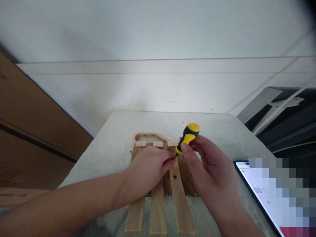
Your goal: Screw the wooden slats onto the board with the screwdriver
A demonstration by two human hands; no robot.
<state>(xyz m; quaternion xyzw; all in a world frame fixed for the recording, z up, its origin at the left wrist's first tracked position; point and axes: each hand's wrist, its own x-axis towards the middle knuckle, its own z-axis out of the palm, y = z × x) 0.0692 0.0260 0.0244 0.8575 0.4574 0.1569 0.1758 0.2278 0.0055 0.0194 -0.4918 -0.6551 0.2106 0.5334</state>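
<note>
My right hand point(209, 168) grips a short yellow-and-black screwdriver point(189, 136), its handle tilted up to the right and its tip pointing down. At that tip, the thumb and fingertips of my left hand point(150, 164) pinch a small metal piece that looks like a screw point(175, 157). Both meet over the upper part of the right-hand wooden slat point(181, 200), which has a dark hole point(174, 176) lower down. Two more slats, the middle one point(158, 210) and the left one point(135, 217), lie alongside. Beneath them is a darker wooden board point(189, 179), partly hidden by my hands.
A looped light-wood piece point(148, 134) lies beyond the slats on the pale tabletop point(212, 131). A phone point(256, 191) lies at the right edge. A white wall point(158, 89) stands behind, a brown cardboard-like panel point(37, 108) at left, and dark objects point(291, 121) at right.
</note>
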